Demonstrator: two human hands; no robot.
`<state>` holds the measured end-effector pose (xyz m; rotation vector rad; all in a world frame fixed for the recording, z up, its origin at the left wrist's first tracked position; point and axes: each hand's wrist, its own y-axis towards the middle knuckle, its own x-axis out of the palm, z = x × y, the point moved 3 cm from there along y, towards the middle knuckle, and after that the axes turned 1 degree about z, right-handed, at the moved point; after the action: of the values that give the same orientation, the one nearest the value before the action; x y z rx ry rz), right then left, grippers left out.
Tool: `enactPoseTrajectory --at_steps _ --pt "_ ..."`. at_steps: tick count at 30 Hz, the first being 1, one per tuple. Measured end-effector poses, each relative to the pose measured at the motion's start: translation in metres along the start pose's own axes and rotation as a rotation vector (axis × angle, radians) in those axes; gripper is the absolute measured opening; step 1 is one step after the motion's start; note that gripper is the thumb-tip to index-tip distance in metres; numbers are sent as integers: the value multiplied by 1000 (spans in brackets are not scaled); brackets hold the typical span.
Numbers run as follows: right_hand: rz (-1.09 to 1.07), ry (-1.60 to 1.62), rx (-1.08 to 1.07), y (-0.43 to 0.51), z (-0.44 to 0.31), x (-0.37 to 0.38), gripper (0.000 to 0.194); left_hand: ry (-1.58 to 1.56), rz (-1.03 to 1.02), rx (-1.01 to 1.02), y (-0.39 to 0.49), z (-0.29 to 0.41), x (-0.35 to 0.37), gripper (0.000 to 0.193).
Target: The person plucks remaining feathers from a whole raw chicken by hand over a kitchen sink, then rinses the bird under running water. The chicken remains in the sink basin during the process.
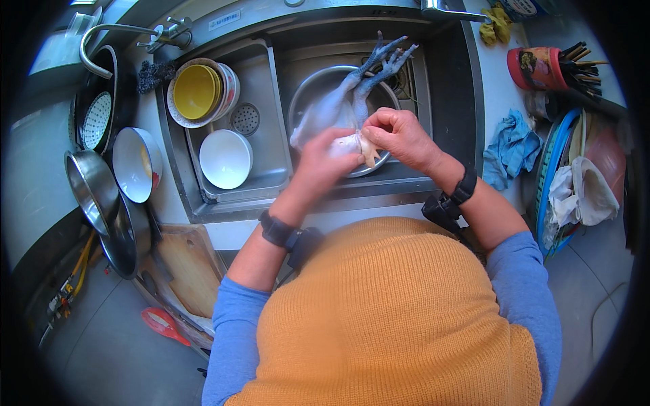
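A plucked whole chicken (327, 114) with grey-blue feet lies in a round metal basin (309, 91). The basin stands in the right compartment of the steel sink (449, 106), and the bird's feet stick out over its far right rim. My left hand (320, 157), slightly blurred, grips a pale end part of the chicken with a yellowish tip. At that same part, the thumb and forefinger of my right hand (403, 137) pinch the skin. Whatever lies between those fingertips is too small to make out.
The left compartment holds stacked bowls (195, 91) and a white bowl (226, 159). A faucet (170, 35) rises behind at left. Pots (94, 177) and a cutting board (185, 269) are at left. To the right are a blue cloth (513, 147) and a red chopstick holder (537, 68).
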<state>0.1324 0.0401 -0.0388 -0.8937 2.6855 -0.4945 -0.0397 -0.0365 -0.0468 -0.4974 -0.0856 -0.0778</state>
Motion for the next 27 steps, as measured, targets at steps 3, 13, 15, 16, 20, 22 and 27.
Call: enactPoseTrajectory --at_steps 3,13,15,16,20,22,27 --pt "-70 -194 -193 1 -10 -2 15 21 -6 5 0 -1 0 44" --pt "-4 -769 -447 -10 -22 16 11 273 54 131 2 -5 4 42" --pt "40 -719 -387 -9 -18 16 10 248 58 107 1 -3 5 42" --pt "78 -586 -292 -8 -14 14 9 223 56 81 1 -3 5 43" --pt "175 -186 -50 -4 -4 3 9 129 57 2 1 -1 6 45" --pt "183 -154 -84 -5 -6 -1 11 98 60 -11 3 0 6 45" --pt "61 -416 -472 -10 -17 1 6 70 59 -53 4 0 6 46"
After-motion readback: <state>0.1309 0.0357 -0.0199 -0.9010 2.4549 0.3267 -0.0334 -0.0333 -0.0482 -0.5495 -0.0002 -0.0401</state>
